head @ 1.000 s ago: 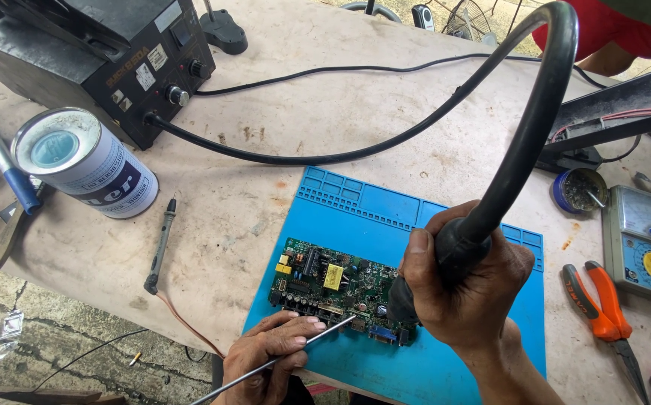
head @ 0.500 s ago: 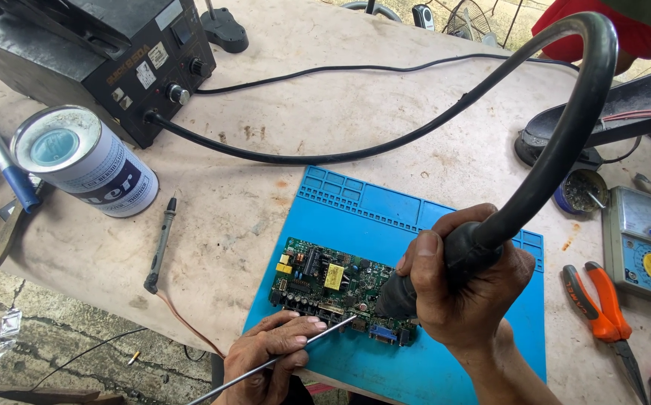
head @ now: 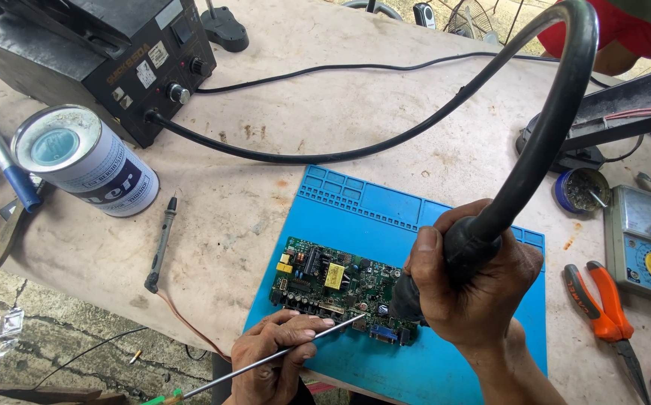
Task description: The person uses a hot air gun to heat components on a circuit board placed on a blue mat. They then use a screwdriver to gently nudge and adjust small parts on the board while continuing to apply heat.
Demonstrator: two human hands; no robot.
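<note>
Green rectangular circuit board (head: 344,289) lies long-axis left-right on blue silicone mat (head: 415,217); right hand (head: 468,289) fisted round black hot-air handpiece (head: 445,262), nozzle over board's right end, nearer than left hand (head: 273,360) pinching thin metal tweezers (head: 280,356) from the front edge.

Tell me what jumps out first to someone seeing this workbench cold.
The bright blue mat at the table's near edge, with a green circuit board lying on it. The right hand grips a black tool over the board's right end, its thick hose arching up and back to a black box at far left. The left hand holds a thin metal rod aimed at the board's near edge.
</note>
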